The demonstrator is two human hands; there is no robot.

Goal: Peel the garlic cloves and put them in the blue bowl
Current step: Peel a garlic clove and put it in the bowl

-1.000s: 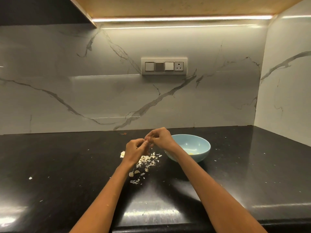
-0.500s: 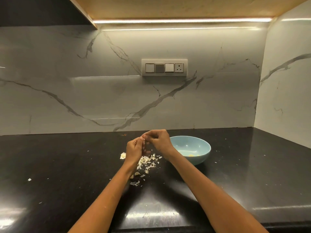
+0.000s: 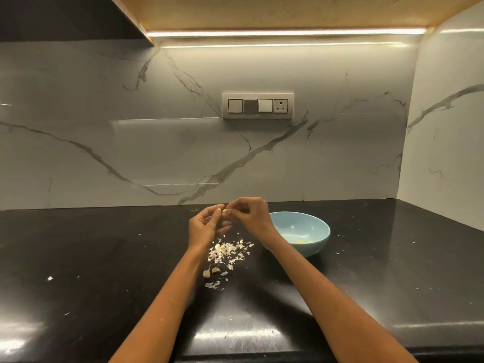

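Note:
Both hands are raised over the black counter, fingertips meeting on a small pale garlic clove (image 3: pixel 224 211). My left hand (image 3: pixel 205 224) holds the clove at its fingertips, palm partly turned up. My right hand (image 3: pixel 251 214) pinches at the clove from the right, fingers curled. The light blue bowl (image 3: pixel 318 241) sits just right of my right wrist, with a few yellowish peeled pieces (image 3: pixel 303 242) on its bottom. Two unpeeled cloves (image 3: pixel 211 271) lie on the counter below the hands.
A scatter of papery garlic skins (image 3: pixel 227 251) lies under the hands, with stray flakes across the black counter (image 3: pixel 104 258). A marble backsplash with a switch panel (image 3: pixel 258 106) stands behind; a white wall closes the right side. The counter's front edge runs along the bottom.
Both hands have stayed together above the skin pile, fingers working on the clove. My left hand has opened its palm a little more upward.

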